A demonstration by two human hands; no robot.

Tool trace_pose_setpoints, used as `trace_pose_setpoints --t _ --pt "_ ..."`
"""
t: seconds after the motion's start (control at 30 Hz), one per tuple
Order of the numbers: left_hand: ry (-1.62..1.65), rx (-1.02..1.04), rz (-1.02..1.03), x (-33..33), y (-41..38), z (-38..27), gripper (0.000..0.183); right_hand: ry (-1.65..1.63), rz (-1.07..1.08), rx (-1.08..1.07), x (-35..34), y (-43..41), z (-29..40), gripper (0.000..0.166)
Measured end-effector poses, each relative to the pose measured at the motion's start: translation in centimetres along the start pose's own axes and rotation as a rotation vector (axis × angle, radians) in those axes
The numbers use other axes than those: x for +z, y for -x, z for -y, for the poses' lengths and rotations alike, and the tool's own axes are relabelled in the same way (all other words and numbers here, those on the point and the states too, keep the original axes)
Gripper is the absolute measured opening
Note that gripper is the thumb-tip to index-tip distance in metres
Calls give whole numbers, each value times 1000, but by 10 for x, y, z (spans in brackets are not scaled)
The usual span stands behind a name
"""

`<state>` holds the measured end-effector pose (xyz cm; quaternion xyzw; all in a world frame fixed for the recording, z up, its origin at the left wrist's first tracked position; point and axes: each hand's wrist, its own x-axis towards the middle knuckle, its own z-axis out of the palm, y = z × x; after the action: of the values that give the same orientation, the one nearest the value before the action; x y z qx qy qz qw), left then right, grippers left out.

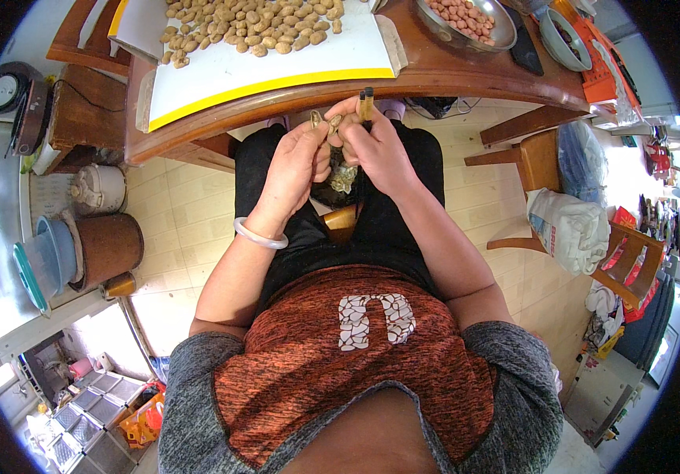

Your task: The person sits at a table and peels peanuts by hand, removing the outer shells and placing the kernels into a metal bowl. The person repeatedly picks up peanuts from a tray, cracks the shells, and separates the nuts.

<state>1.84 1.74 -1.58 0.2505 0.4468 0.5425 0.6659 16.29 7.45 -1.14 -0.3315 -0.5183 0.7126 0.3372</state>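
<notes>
Over my lap, just off the table's edge, my left hand (303, 155) pinches a piece of peanut shell (316, 118). Close beside it, my right hand (369, 142) grips another piece of peanut shell (334, 124) and a wooden-handled tool (366, 105) with dark ends, whose lower part is hidden. Whether a kernel sits in either shell piece is too small to tell. Unshelled peanuts (257, 26) lie heaped on a white board with a yellow edge (269, 84). Pink peanut kernels (461, 19) fill a metal bowl (509, 29) at the upper right. Below my hands, empty-looking shells (343, 176) lie in a dark container between my legs.
The wooden table (452, 80) spans the top of the view. A dark phone-like slab (525, 50), a pale bowl (564, 42) and an orange basket (603, 77) stand at its right. A wooden chair (538, 160) is to the right, a brown cylindrical container (112, 246) to the left.
</notes>
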Motion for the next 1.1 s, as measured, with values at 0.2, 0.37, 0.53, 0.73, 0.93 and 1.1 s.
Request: trace_pose_setpoints --t 0.2,0.37,0.53,0.73,0.93,1.1 --pt "-69 78 1 2 1 3 26 72 -29 -66 -2 -4 -8 16" --pt "-27 72 -6 1 1 4 25 86 -8 -69 -3 -4 -11 20" --pt "16 97 -43 0 1 4 22 2 30 -71 -3 -2 -11 20" --pt "-491 309 -250 5 -1 7 26 -312 -1 -5 5 0 -18 17" --pt "-914 576 -353 16 3 7 25 -574 -12 128 7 -2 -19 18" --pt "-1069 529 -351 20 6 4 21 -577 -123 214 10 -1 -21 24"
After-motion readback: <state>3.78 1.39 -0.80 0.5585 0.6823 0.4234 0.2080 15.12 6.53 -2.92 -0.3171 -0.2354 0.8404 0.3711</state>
